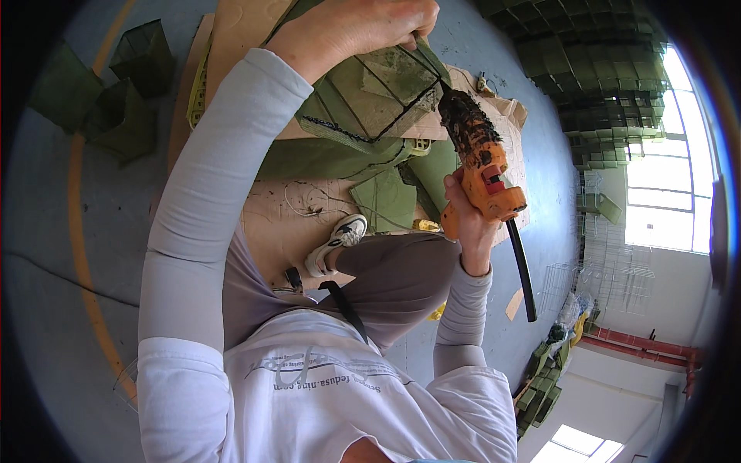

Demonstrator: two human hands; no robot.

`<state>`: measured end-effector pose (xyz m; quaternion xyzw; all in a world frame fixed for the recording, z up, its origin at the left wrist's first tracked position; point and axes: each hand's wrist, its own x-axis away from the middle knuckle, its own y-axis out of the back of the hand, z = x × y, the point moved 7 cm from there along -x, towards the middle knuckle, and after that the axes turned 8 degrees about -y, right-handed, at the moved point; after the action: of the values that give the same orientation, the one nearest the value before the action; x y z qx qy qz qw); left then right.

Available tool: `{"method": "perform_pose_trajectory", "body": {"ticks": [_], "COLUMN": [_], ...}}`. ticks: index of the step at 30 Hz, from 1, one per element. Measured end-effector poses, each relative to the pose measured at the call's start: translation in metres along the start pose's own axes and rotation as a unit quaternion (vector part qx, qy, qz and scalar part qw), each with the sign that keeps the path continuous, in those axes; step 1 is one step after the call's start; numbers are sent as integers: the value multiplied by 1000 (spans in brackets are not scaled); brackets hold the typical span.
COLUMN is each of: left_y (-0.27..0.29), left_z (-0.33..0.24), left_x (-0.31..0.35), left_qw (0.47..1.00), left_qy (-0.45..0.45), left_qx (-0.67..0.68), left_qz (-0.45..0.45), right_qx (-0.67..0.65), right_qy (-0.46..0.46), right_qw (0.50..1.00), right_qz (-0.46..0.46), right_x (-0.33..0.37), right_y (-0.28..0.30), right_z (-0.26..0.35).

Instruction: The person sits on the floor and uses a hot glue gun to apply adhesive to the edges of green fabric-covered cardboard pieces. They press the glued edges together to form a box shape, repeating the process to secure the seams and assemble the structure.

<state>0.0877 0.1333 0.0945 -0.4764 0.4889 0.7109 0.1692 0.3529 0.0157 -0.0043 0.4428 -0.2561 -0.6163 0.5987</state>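
Note:
My right hand (pixel 472 224) is wrapped round the handle of an orange hot glue gun (pixel 494 181), its front half caked in black glue. A black glue stick (pixel 521 270) sticks out of its rear. The nozzle points at the corner of a green mesh box (pixel 333 104) with a thin wire frame; whether it touches cannot be made out. Black glue runs along the box's edges. At the top, my left hand (pixel 355 29) grips the box's far rim, its fingertips closed on the mesh edge.
Beneath the work lie cardboard sheets (pixel 270 202), a rolled green mesh piece (pixel 309 158) and a flat green panel (pixel 386 199). Green mesh boxes (pixel 143 58) stand on the floor at left; tall stacks of them (pixel 594 69) rise at right. A thin cable (pixel 69 278) crosses the floor.

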Motion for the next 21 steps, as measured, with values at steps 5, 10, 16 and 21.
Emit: {"method": "perform_pose_trajectory", "body": {"ticks": [5, 10, 16, 21], "left_y": [3, 5, 4, 1], "left_z": [2, 3, 3, 3], "left_x": [0, 1, 1, 1], "left_qw": [999, 999, 999, 999], "left_qy": [6, 30, 28, 30], "left_qx": [29, 21, 12, 6], "left_qz": [-19, -4, 14, 22], "right_qx": [-88, -35, -60, -5], "right_qy": [-62, -3, 5, 36], "right_qw": [994, 999, 998, 999], "right_qz": [13, -18, -35, -18], "right_x": [-5, -2, -4, -5], "right_y": [3, 2, 8, 7], "right_z": [7, 4, 14, 30]}}
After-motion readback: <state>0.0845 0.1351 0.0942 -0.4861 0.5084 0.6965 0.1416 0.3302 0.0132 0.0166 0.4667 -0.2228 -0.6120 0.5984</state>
